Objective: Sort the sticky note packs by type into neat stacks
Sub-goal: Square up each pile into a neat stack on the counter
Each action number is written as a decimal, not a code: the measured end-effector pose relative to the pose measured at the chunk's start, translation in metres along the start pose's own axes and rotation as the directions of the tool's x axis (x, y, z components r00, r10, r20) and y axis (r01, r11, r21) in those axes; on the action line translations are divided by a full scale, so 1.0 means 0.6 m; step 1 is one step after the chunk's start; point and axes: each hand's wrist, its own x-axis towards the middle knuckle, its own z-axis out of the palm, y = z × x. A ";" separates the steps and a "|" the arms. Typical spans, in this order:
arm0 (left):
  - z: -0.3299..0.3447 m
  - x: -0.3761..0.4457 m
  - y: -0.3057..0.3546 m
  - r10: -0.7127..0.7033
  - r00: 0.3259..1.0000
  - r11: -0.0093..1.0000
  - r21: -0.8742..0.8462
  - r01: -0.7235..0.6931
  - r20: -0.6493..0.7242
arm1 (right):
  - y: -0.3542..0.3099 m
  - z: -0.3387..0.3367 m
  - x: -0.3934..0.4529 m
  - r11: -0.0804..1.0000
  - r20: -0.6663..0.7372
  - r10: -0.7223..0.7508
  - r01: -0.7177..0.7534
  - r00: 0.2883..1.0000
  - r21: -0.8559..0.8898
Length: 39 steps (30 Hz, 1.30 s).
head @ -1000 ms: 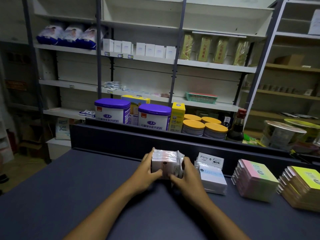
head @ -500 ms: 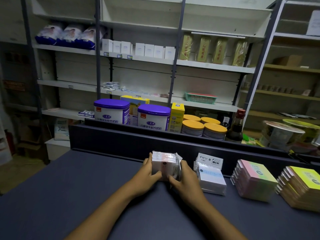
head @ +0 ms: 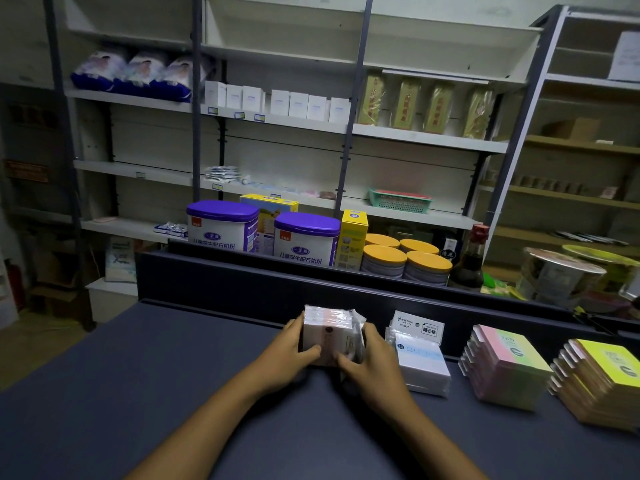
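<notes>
While resting on dark grey tabletop (head: 138,393), stack of clear-wrapped white sticky note packs (head: 330,336) gripped between left hand (head: 289,355) and right hand (head: 372,363), thumbs curled across near face; blue-white wrapped pack stack (head: 420,365) just right.

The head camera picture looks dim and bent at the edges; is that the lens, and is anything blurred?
Head view: dim overall, corners darkest; wide-angle lens bows the shelf posts; the stack between the left hand and right hand is slightly soft, its print unreadable.
</notes>
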 end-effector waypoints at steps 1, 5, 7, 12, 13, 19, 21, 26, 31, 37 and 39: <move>-0.003 0.000 0.004 0.001 0.999 0.998 -0.056 -0.003 -0.037 | -0.002 -0.003 0.000 0.999 -0.001 0.012 -0.012 1.000 0.033; -0.012 0.001 0.020 -0.032 0.987 0.965 -0.264 -0.010 -0.157 | -0.012 -0.019 0.006 0.988 -0.022 0.034 -0.030 0.999 0.153; -0.010 0.000 0.022 -0.066 0.980 0.928 -0.373 -0.009 -0.187 | -0.018 -0.022 0.010 0.943 -0.013 0.075 -0.066 0.997 0.326; -0.008 0.004 0.021 -0.147 0.975 0.784 -0.621 0.013 -0.165 | -0.018 0.011 0.009 0.679 0.165 0.179 -0.244 0.970 0.693; -0.007 0.004 0.020 -0.143 0.981 0.754 -0.657 0.021 -0.132 | -0.017 0.014 0.007 0.666 0.176 0.171 -0.245 0.970 0.704; -0.013 0.003 0.027 -0.065 0.998 0.810 -0.586 0.038 -0.025 | -0.014 -0.012 0.014 0.792 0.116 0.073 -0.129 0.990 0.597; -0.020 0.002 0.032 -0.063 0.996 0.875 -0.483 0.024 -0.064 | -0.015 -0.019 0.015 0.842 0.088 0.050 -0.090 0.995 0.532; -0.031 0.000 0.037 0.015 0.989 0.981 -0.191 -0.043 -0.148 | -0.009 -0.023 0.008 0.955 0.058 -0.013 -0.005 0.998 0.297; -0.031 -0.007 0.020 -0.043 0.993 0.998 0.033 0.047 -0.106 | 0.001 -0.006 -0.002 0.999 0.130 -0.007 0.001 0.991 0.048; -0.032 -0.007 0.017 -0.030 0.991 0.999 0.022 0.033 -0.133 | -0.006 -0.007 -0.006 1.000 0.136 -0.021 0.024 0.990 -0.019; -0.032 -0.006 0.017 -0.007 0.988 1.000 0.010 0.008 -0.155 | -0.007 -0.011 -0.006 1.000 0.114 -0.018 0.018 0.993 -0.001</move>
